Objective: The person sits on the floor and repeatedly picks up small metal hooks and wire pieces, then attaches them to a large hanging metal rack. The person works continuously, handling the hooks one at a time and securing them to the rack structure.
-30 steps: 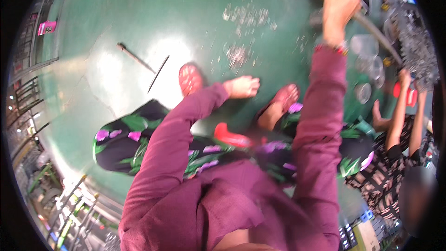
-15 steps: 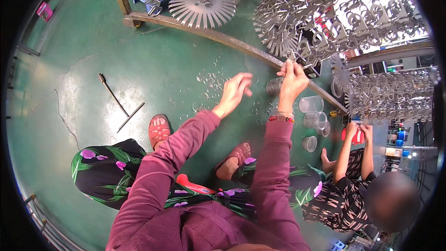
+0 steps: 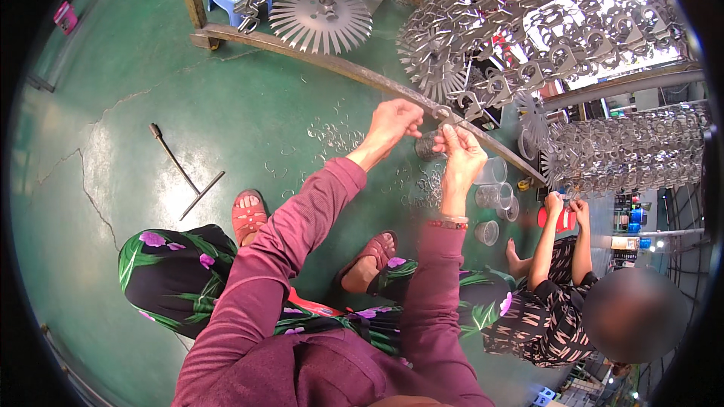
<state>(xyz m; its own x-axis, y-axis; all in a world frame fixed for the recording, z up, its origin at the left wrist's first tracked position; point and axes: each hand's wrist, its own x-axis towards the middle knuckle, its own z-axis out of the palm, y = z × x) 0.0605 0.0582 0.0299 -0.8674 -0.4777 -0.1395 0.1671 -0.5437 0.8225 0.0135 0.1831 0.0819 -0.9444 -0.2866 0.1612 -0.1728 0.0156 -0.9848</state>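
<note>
Left hand [image 3: 394, 125] has neared right hand [image 3: 459, 152] beside a metal piece [image 3: 446, 114], both grips unclear; a co-worker's top [image 3: 520, 330] bears letter-like print.

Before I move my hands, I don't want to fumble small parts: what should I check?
1. Right hand at the metal link: ok, fingertips appear to pinch its lower edge.
2. Left hand holding a part: cannot tell, too small to make out.
3. Floor clear of small parts: not ok, loose metal pieces lie scattered.
4. T-shaped tool apart from your left sandal: ok.
5. Co-worker's hands apart from yours: ok.
</note>
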